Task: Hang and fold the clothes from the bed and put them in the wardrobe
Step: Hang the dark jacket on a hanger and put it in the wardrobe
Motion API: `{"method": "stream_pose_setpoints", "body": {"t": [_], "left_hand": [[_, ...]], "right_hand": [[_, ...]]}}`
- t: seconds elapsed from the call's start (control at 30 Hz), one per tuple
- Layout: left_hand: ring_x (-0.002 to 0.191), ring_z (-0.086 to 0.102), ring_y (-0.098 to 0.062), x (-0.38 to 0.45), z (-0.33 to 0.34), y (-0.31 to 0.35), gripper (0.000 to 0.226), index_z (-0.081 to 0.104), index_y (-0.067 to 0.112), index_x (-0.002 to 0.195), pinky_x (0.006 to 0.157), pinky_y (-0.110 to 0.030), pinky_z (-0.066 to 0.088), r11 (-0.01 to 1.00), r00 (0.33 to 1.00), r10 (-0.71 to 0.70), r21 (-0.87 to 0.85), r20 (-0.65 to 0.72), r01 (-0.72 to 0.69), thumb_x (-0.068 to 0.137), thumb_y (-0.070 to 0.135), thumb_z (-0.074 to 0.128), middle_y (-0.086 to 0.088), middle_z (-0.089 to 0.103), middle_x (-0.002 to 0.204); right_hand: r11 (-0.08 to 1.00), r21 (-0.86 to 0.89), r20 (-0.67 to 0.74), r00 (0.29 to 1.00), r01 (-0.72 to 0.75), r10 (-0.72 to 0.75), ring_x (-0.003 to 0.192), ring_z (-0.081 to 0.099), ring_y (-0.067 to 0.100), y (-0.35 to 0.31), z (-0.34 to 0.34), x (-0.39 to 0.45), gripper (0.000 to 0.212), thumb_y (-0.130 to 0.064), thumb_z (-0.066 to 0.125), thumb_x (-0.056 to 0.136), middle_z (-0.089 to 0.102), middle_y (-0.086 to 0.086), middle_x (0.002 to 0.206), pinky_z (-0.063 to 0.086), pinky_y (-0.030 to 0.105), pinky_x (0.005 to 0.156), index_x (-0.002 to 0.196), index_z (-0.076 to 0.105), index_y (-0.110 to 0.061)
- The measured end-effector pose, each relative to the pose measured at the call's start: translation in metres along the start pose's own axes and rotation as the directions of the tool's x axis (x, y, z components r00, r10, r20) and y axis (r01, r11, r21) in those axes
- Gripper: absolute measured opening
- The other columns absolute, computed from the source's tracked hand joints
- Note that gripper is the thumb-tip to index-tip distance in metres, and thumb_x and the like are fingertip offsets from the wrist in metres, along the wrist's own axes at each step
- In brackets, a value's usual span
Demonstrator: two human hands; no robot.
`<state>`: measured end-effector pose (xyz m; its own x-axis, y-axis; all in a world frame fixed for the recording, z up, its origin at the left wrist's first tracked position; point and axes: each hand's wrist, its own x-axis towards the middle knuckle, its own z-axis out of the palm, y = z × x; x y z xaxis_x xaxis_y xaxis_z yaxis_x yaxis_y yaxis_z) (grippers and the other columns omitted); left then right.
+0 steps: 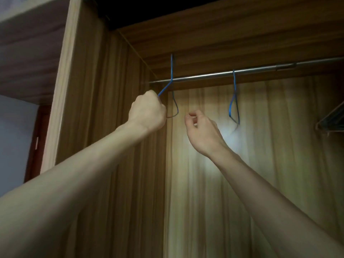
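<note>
Wood-grain wardrobe [104, 127] interior fills the view, lit by a bright patch on the back panel; a metal rail [214, 74] runs across the upper part, sloping up to the right. Two blue wire hangers on the rail: the near blue hanger [172, 71] at the rail's left end, close to the side wall, and a second blue hanger [234, 101] well apart to the right, hanging free. At far right edge, part of another hanger [333, 118], pale, partly cut off by the frame. Left hand [148, 113] fisted around the lower wire of the near hanger, pulling it out toward the camera so the hanger sits tilted, its hook over the rail. Right hand [202, 131] just beside it, touching nothing, fingers [191, 116] loosely curled and a little apart, as if ready to pinch. No clothes in view; the bed and the garments are out of frame, so hanging has not begun. Likely step: lifting this hanger off the rail to carry to the clothes. Risks, as judged: hook sits tight against the side wall, so a sideways pull could snag it on the rail end rather than free it; it needs lifting up first. Thin wire could bend under a hard fisted tug. Motion blur on the frame leaves the exact hook seating unclear.
</note>
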<state>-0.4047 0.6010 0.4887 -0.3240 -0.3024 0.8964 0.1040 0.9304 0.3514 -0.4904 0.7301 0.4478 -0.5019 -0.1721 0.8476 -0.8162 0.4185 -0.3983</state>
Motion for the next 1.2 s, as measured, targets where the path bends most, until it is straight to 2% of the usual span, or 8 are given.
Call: {"method": "stream_pose_setpoints", "body": {"t": [0.07, 0.23, 0.43, 0.5, 0.6, 0.8, 1.07, 1.2], "left_hand": [[0.093, 0.065, -0.035, -0.024, -0.002, -0.006, 0.024, 0.061, 0.006, 0.113, 0.075, -0.041, 0.052, 1.000, 1.000, -0.020, 0.016, 0.010, 0.020, 0.105, 0.020, 0.045, -0.015, 0.067, 0.106], [0.094, 0.065, -0.045, -0.105, 0.008, -0.011, 0.018, 0.053, 0.011, 0.099, 0.072, -0.040, 0.043, 0.991, 0.997, -0.051, 0.123, 0.060, 0.043, 0.106, 0.023, 0.042, -0.016, 0.067, 0.095], [0.092, 0.066, -0.044, -0.201, 0.019, -0.008, 0.007, 0.045, 0.018, 0.106, 0.068, -0.039, 0.038, 0.967, 0.966, -0.173, 0.219, 0.193, 0.130, 0.106, 0.024, 0.041, -0.011, 0.069, 0.094], [0.088, 0.066, -0.039, -0.227, 0.014, -0.008, 0.019, 0.042, 0.021, 0.098, 0.069, -0.040, 0.043, 0.968, 0.946, -0.217, 0.176, 0.241, 0.177, 0.109, 0.035, 0.036, -0.003, 0.064, 0.087], [0.095, 0.066, -0.027, -0.261, -0.004, -0.017, 0.037, 0.052, 0.024, 0.105, 0.091, -0.049, 0.053, 0.961, 0.909, -0.277, 0.067, 0.312, 0.270, 0.107, 0.052, 0.029, -0.003, 0.067, 0.102], [0.116, 0.056, -0.014, -0.316, -0.044, -0.075, 0.045, 0.049, 0.031, 0.132, 0.098, -0.042, 0.053, 0.946, 0.920, -0.196, 0.314, 0.340, 0.086, 0.105, 0.058, 0.026, 0.009, 0.058, 0.125], [0.129, 0.054, -0.021, -0.391, -0.110, -0.121, 0.045, 0.050, 0.027, 0.139, 0.108, -0.042, 0.046, 0.853, 0.904, -0.265, 0.518, 0.336, 0.058, 0.107, 0.055, 0.035, 0.004, 0.057, 0.140], [0.131, 0.054, -0.021, -0.434, -0.157, -0.131, 0.055, 0.051, 0.025, 0.141, 0.110, -0.041, 0.044, 0.791, 0.877, -0.360, 0.602, 0.318, 0.107, 0.104, 0.060, 0.030, 0.003, 0.058, 0.141]], "right_hand": [[0.991, 0.128, 0.023, 0.999, -0.041, 0.038, 0.104, 0.062, 0.022, -0.003, 0.006, -0.007, 0.041, -0.046, 0.034, 0.109, 0.068, -0.004, 0.105, 0.049, 0.036, 0.089, 0.122, 0.062, -0.019], [0.852, 0.479, 0.188, 0.973, -0.213, 0.137, 0.102, 0.070, 0.025, -0.003, 0.031, -0.032, 0.045, -0.055, 0.041, 0.104, 0.077, 0.003, 0.100, 0.053, 0.044, 0.098, 0.081, 0.065, -0.024], [0.653, 0.602, 0.456, 0.869, -0.460, 0.191, 0.062, 0.059, 0.010, 0.006, 0.056, -0.078, 0.021, -0.026, 0.063, 0.102, 0.074, 0.001, 0.084, 0.048, 0.023, 0.060, 0.083, 0.066, -0.016], [0.635, 0.582, 0.501, 0.839, -0.508, 0.213, 0.058, 0.057, 0.008, 0.015, 0.062, -0.100, 0.019, -0.016, 0.062, 0.102, 0.069, -0.001, 0.076, 0.048, 0.020, 0.056, 0.084, 0.067, -0.014], [0.617, 0.563, 0.508, 0.819, -0.550, 0.266, 0.054, 0.057, 0.005, 0.031, 0.070, -0.138, 0.019, -0.012, 0.061, 0.102, 0.062, -0.003, 0.066, 0.049, 0.018, 0.054, 0.085, 0.068, -0.015], [0.585, 0.582, 0.483, 0.819, -0.565, 0.310, 0.036, 0.038, 0.003, 0.063, 0.076, -0.233, 0.018, -0.011, 0.052, 0.107, 0.046, -0.004, 0.057, 0.029, 0.018, 0.035, 0.102, 0.070, -0.010], [0.825, 0.445, 0.466, 0.877, -0.349, 0.120, 0.042, 0.042, 0.002, 0.065, 0.056, -0.323, 0.020, -0.023, 0.059, 0.105, 0.051, -0.013, 0.048, 0.033, 0.028, 0.054, 0.094, 0.074, -0.016], [0.872, 0.383, 0.528, 0.847, -0.304, 0.063, 0.052, 0.057, -0.004, 0.052, 0.036, -0.370, 0.018, -0.021, 0.063, 0.102, 0.066, -0.019, 0.059, 0.039, 0.013, 0.055, 0.088, 0.073, -0.022]]}}
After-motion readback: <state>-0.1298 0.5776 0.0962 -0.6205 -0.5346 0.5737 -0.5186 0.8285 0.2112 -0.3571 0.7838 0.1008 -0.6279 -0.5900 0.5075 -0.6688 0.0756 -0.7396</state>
